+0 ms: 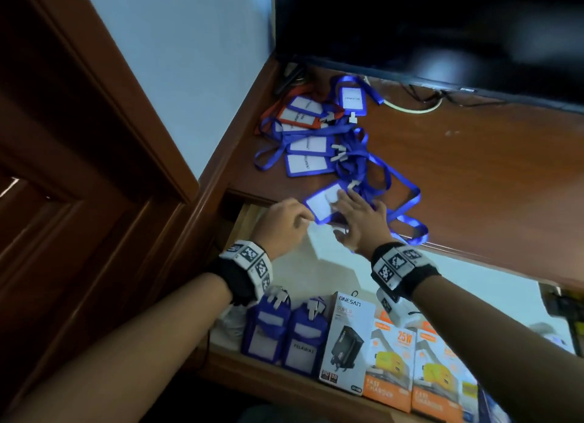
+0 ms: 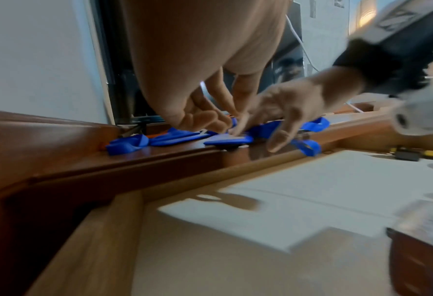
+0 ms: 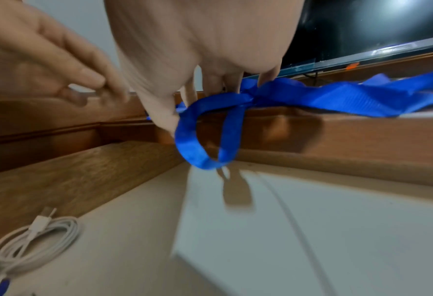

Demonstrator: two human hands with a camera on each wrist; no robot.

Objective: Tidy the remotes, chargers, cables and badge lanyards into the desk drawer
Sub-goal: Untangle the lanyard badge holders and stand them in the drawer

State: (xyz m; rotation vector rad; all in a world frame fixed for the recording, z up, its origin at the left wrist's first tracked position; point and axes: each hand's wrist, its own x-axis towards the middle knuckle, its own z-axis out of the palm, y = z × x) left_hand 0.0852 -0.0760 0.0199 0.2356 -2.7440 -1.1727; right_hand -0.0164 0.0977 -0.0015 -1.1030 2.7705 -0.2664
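Observation:
A blue badge holder (image 1: 319,203) (image 2: 225,140) lies at the desk's front edge, its blue lanyard strap (image 1: 407,207) trailing to the right. My right hand (image 1: 360,223) (image 2: 286,112) (image 3: 197,50) lays straight fingers on the holder and strap. A loop of the strap (image 3: 185,144) hangs over the edge beside its thumb. My left hand (image 1: 284,220) (image 2: 185,70) (image 3: 45,60) hovers at the holder's near corner with loosely curled fingers that hold nothing I can see. Below both hands the drawer (image 1: 268,378) stands open.
Several more blue badge lanyards (image 1: 306,144) and an orange one (image 1: 297,116) are piled at the desk's back left under a dark monitor (image 1: 426,27). The drawer holds two wrapped badges (image 1: 267,331), a black charger box (image 1: 346,343), orange charger boxes (image 1: 390,362) and a coiled white cable (image 3: 35,236).

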